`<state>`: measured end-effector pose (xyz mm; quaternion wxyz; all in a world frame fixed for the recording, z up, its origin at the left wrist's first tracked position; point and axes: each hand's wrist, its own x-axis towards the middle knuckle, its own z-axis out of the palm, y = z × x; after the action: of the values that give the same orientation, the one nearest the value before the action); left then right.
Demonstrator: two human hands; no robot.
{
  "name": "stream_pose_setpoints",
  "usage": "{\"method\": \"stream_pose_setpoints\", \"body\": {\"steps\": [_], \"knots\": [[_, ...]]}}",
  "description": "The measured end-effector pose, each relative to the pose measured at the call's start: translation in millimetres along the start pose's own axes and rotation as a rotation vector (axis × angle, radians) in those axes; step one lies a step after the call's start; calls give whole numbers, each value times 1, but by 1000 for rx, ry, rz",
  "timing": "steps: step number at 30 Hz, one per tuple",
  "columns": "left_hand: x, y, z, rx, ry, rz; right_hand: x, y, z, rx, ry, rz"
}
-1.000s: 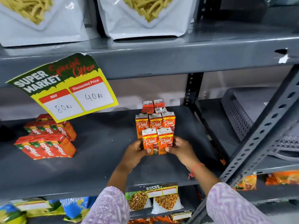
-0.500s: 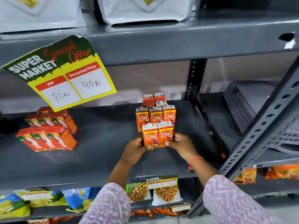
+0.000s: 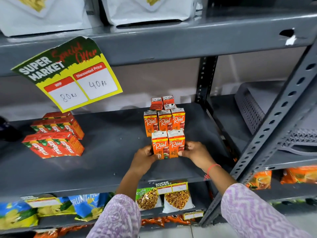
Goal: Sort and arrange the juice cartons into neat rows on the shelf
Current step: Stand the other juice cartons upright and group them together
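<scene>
Both hands are on the front pair of cartons (image 3: 168, 144), pressing in from either side: the left hand (image 3: 143, 160) cups the left carton, the right hand (image 3: 195, 152) has its fingers against the right one. The pair stands upright, side by side and touching, about midway back on the shelf (image 3: 106, 162) and toward its right end.

Behind them, a row of three (image 3: 164, 121) stands upright, and further back a few red cartons (image 3: 162, 102) sit in a looser cluster, one apparently tipped. Over on the left end, the Maaza cartons (image 3: 54, 134) lie flat in two batches, well apart from the action.

What could go wrong? The front pair sits offset to the right against the row of three, so a push straight back could catch a carton behind and topple it into the loose ones at the rear. Squeeze unevenly and the two may skew or one may pop forward toward the shelf's front edge. The upright post (image 3: 205, 79) stands close on the right, so little slack that way.

Room, though, is plentiful: bare shelf to the left of the pair and in front of it, enough to slide or add a third carton.
</scene>
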<state>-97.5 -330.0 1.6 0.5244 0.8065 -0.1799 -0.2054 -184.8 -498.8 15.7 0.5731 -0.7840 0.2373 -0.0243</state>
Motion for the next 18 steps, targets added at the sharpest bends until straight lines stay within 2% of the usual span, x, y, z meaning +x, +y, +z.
{"method": "stream_pose_setpoints", "body": {"steps": [18], "knots": [[-24,1,7,59,17,-28,-15,11,3,-62,16,-13]]}}
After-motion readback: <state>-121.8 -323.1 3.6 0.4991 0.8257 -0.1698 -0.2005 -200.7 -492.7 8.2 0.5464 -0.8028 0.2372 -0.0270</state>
